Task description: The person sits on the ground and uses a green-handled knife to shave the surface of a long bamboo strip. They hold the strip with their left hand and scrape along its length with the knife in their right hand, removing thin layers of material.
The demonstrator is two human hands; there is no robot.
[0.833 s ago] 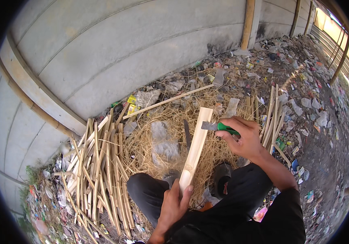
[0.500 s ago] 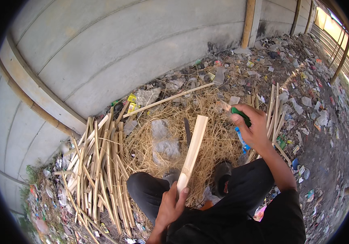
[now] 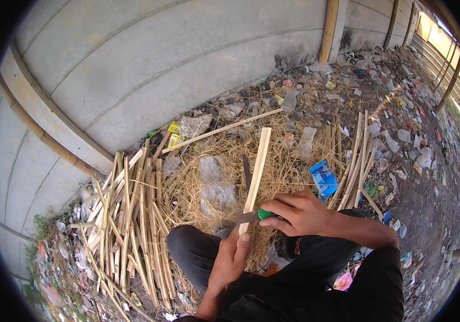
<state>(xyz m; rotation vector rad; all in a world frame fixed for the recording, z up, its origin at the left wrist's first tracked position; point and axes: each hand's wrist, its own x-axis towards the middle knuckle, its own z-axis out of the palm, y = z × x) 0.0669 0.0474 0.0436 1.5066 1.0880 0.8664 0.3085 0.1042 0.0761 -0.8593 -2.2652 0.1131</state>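
Observation:
My left hand [image 3: 229,261] is closed round the lower end of a pale bamboo strip [image 3: 259,166], which points up and away from me, tilted slightly right. In my right hand [image 3: 304,214] is a green-handled knife [image 3: 247,217]. Its dark blade lies across the strip just above my left fingers. Behind the strip, a long dark flat piece [image 3: 246,170] rests on dry straw shavings [image 3: 187,188]. A grey block [image 3: 216,185] sits among the shavings, left of the strip.
Many bamboo strips [image 3: 133,225] are piled on the left, with a smaller bundle [image 3: 356,161] on the right. One long strip [image 3: 224,130] lies near the concrete wall [image 3: 187,59]. A blue packet [image 3: 324,178] and scattered litter [image 3: 396,139] cover ground to the right.
My right hand has swung down and left, bringing the knife from beyond the strip to its lower part. The strip now stands a little higher and has turned slightly.

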